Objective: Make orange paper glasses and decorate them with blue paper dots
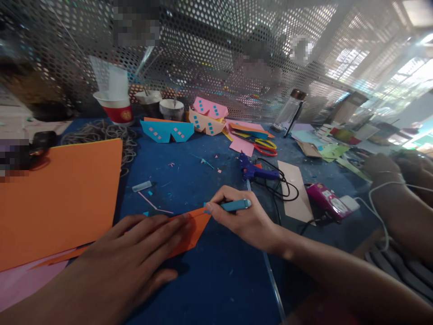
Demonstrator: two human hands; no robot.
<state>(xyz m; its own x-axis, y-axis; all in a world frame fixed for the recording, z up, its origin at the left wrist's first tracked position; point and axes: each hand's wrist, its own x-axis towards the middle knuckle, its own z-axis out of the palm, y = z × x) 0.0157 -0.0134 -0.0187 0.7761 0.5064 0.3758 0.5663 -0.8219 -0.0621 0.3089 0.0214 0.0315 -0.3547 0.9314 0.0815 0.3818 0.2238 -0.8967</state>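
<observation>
My left hand [145, 243] lies flat with its fingers stretched out, pressing a folded-looking orange paper piece [194, 230] on the blue table. My right hand [238, 216] is closed around a slim teal pen-shaped tool [237, 205]; whether it is a pen or a cutter cannot be made out. Its tip meets the paper's upper edge, just beyond my left fingertips. A small bright blue scrap shows there too. Part of the orange piece is hidden under my left hand. A large orange sheet [64, 198] lies at the left, above pink paper [30, 284].
Blue [165, 131] and pink paper masks [211, 107] stand at the back near cups. A purple glue gun [253, 169], red-yellow scissors [265, 146], beige card [294, 194] and magenta device [328, 201] lie to the right. Another person's arm [399, 212] rests at far right.
</observation>
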